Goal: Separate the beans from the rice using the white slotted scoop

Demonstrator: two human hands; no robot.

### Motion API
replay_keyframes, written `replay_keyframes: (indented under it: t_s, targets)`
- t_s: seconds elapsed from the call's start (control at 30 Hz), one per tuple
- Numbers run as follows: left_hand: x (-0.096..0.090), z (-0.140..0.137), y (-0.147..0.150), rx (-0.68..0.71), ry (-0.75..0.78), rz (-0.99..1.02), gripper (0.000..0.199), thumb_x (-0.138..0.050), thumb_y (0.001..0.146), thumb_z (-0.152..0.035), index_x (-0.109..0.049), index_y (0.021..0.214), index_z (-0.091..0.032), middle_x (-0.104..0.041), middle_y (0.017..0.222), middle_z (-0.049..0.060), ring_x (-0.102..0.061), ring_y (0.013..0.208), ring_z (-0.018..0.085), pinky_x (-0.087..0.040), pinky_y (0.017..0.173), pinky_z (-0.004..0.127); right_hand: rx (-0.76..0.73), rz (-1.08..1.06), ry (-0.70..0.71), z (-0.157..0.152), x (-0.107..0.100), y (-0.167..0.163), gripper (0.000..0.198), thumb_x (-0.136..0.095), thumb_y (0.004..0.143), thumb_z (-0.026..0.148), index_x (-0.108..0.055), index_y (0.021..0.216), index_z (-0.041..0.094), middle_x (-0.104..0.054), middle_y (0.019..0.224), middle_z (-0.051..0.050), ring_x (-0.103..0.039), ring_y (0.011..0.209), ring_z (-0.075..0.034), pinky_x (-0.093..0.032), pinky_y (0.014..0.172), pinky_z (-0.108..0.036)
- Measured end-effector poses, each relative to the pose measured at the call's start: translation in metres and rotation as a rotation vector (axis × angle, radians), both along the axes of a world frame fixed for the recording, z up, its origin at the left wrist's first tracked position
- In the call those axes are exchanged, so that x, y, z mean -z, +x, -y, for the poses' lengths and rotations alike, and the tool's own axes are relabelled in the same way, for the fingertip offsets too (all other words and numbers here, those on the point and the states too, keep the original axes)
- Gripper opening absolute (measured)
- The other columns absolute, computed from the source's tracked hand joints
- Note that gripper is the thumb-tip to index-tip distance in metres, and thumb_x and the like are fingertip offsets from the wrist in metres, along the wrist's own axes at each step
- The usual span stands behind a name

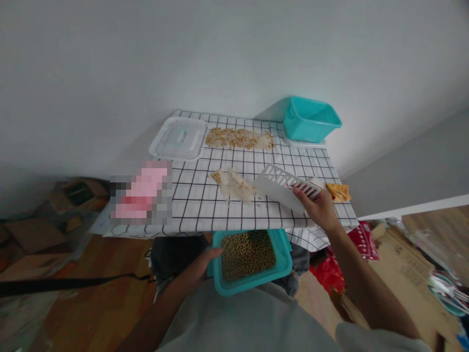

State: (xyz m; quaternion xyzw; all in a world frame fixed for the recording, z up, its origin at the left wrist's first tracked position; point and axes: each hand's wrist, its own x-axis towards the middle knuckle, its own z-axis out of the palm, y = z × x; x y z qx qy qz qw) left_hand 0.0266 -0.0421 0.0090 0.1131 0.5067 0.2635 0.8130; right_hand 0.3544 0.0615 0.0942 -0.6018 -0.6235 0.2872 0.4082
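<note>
My left hand (205,261) grips the side of a teal plastic bin (227,289), its thumb over the rim. Small round greenish-brown beans (249,256) cover the bin's inside, and it is held at the table's front edge, against my lap. In my right hand (319,208) is a white slotted plastic panel (276,188), tilted above the table with its row of slots upward. The panel's left end is beside a loose pile of pale grains (236,186) with some yellow bits at its left end.
Behind lies a strip of yellow and pale grains (238,139) on the checked cloth (194,195). A clear lid (179,138) is at back left, a second teal bin (311,120) at back right. An orange cloth (339,192) lies right; a blurred pink item (146,188) lies left.
</note>
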Motion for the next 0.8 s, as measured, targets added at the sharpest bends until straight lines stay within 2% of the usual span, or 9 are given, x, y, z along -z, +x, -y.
replay_keyframes:
  t_s: [0.2,0.47,0.8]
  targets:
    - [0.008,-0.007,0.013,-0.022,0.068,-0.006,0.045,-0.065,0.084,-0.032,-0.067,0.124,-0.011,-0.08,0.109,0.012,-0.072,0.108,0.034,-0.053,0.1,0.046,0.026,0.041,-0.002,0.016,-0.01,0.01,0.03,-0.064,0.089,0.045,-0.075,0.1,0.019,-0.075,0.089,-0.004,-0.07,0.079,-0.02,-0.054,0.066,-0.027]
    - [0.011,-0.02,0.022,-0.028,0.186,0.035,0.051,-0.071,0.078,-0.03,-0.065,0.127,-0.015,-0.073,0.125,0.013,-0.064,0.121,0.035,-0.05,0.103,0.046,-0.043,0.059,-0.046,0.029,0.001,0.027,0.03,-0.066,0.087,0.046,-0.075,0.098,0.02,-0.076,0.085,-0.004,-0.069,0.072,-0.02,-0.053,0.062,-0.028]
    - [0.011,-0.02,0.026,-0.007,0.164,0.042,0.053,-0.071,0.078,-0.033,-0.064,0.127,-0.015,-0.073,0.126,0.012,-0.061,0.124,0.035,-0.049,0.103,0.045,-0.085,0.055,-0.052,0.027,-0.001,0.03,0.026,-0.067,0.087,0.044,-0.075,0.098,0.021,-0.074,0.083,-0.004,-0.066,0.071,-0.019,-0.051,0.062,-0.028]
